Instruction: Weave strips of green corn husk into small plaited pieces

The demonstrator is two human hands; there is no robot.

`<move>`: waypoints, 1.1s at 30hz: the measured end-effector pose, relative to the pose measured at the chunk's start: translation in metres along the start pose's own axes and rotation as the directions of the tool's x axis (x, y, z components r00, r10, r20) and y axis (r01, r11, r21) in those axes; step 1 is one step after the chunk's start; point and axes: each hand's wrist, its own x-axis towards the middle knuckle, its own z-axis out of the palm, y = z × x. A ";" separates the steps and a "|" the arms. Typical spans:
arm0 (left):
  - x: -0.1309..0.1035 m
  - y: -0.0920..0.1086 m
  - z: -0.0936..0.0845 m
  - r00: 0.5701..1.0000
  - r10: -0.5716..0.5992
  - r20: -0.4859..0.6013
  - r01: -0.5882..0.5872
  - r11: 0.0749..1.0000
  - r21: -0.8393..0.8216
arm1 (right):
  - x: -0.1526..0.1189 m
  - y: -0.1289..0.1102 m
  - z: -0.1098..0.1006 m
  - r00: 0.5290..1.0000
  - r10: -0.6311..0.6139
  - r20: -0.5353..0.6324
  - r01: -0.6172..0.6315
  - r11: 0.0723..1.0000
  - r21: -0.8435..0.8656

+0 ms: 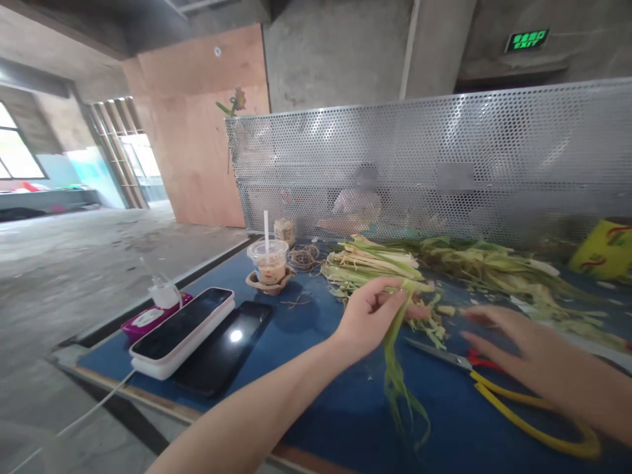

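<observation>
My left hand (368,309) pinches a green plant stalk (392,355) whose long, limp leaves hang down over the blue table top. Just behind it lies a pile of pale green and yellowish stalks (370,263). My right hand (518,336) is blurred by motion, thumb and fingers apart, with nothing visible between them. It is over scissors (538,415) with silver blades and big yellow handle loops; I cannot tell whether it touches them. A red handle part (481,360) shows beside the blades. Small trimmings (434,329) lie between my hands.
More leafy stalks (469,260) lie at the back right, near a yellow package (607,250). Left stand a drink cup (269,260) with a straw, twine (306,257), a black phone (224,349), and another phone (182,322) on a white block. A perforated metal screen (419,151) borders the back.
</observation>
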 end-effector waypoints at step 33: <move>0.011 0.023 -0.021 0.874 0.146 -0.464 -0.264 0.944 -0.200 | 0.019 -0.070 0.069 0.727 -0.341 0.596 -0.450 0.419 0.789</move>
